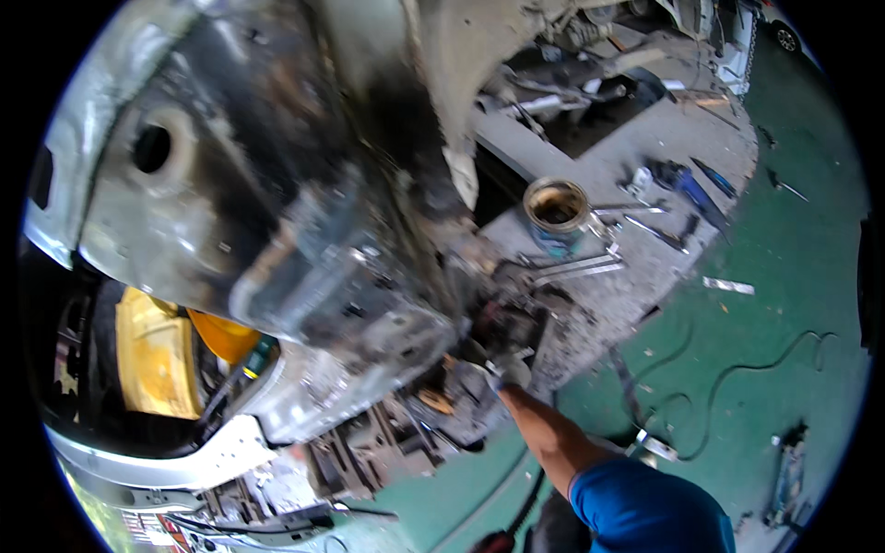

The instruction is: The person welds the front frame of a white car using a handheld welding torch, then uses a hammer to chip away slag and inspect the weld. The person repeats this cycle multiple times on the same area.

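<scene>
**Right hand (511,370) sitting just right of the metal car body shell (369,323)**

The shell is filling the left side, its lower edge running from near left toward this hand; the left hand is not showing. The apparently gloved fingers are blurring into dark parts, so I can't make out how far they are opening or whether they are holding anything.

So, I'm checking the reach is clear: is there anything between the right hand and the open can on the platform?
Yes. Between the right hand and the open can, long silver tools lie on the platform, on the hand's side of the can. Dark clutter also sits there, too blurred to identify.
</scene>
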A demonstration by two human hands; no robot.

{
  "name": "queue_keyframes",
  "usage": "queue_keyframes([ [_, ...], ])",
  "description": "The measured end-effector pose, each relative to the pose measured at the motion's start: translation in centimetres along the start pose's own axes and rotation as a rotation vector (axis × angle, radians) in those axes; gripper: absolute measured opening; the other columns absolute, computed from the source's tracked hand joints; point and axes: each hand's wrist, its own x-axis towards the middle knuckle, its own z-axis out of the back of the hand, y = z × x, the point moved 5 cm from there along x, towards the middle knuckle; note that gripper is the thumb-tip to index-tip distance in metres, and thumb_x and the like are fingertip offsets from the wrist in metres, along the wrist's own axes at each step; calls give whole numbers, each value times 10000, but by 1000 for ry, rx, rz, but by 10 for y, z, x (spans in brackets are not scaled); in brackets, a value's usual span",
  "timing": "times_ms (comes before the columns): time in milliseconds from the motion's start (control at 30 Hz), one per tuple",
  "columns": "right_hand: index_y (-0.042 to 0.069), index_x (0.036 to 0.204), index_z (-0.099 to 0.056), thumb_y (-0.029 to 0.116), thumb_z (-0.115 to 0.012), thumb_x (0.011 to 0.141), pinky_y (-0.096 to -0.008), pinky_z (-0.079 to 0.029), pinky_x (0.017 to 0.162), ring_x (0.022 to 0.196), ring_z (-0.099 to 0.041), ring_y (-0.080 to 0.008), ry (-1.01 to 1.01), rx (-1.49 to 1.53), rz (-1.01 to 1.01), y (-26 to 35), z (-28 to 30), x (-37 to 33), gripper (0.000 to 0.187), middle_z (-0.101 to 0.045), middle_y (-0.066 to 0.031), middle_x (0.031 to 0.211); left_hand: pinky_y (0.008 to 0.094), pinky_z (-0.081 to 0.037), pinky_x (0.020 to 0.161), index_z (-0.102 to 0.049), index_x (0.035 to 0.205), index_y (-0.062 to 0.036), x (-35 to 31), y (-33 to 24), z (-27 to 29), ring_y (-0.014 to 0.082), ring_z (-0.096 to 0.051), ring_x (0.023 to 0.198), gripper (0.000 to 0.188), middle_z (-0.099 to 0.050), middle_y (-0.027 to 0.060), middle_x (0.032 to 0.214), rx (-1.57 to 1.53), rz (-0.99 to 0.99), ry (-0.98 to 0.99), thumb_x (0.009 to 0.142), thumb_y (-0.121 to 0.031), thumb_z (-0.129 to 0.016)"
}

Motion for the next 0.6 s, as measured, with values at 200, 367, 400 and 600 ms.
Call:
queue_keyframes([
  [200, 47, 1130, -707, 325, -704, 959, -475, -550, 687, 794, -705, -280, -13, -157, 34, -34, -1, 38, 327, -738, -138, 869, 402, -420, 1126, -523, 1439, 84, -21, -2, 16, 220, -603, 1240, 567, -648, 140, 1333, -718, 165, 282, 996, -230, -691],
  [367, 41, 1047, -692, 269, -746, 955, -386, -503, 569, 672, -654, -178, -54, 758, 37, -51, 152, -83, 252, -659, -69, 722, 386, -484, 929, -633, 1182, 37, -20, 3, -26, 209, -613, 1012, 381, -663, 108, 1107, -653, 238, 169, 932, -238, -715],
  [400, 43, 1025, -680, 258, -763, 946, -354, -493, 546, 654, -640, -154, -163, 641, 176, -62, 194, -107, 244, -631, -55, 694, 377, -503, 867, -677, 1086, 26, -28, 1, -32, 200, -621, 936, 292, -672, 93, 1016, -574, 301, 16, 918, -209, -718],
  [600, 26, 1131, -644, 117, -632, 1009, -348, -537, 563, 669, -661, -207, -249, 715, 994, 47, 437, -252, 153, -665, -99, 834, 289, -490, 810, -691, 1178, -11, -37, -25, -69, 156, -623, 905, 305, -694, 52, 1002, -442, 349, 178, 916, -167, -687],
])
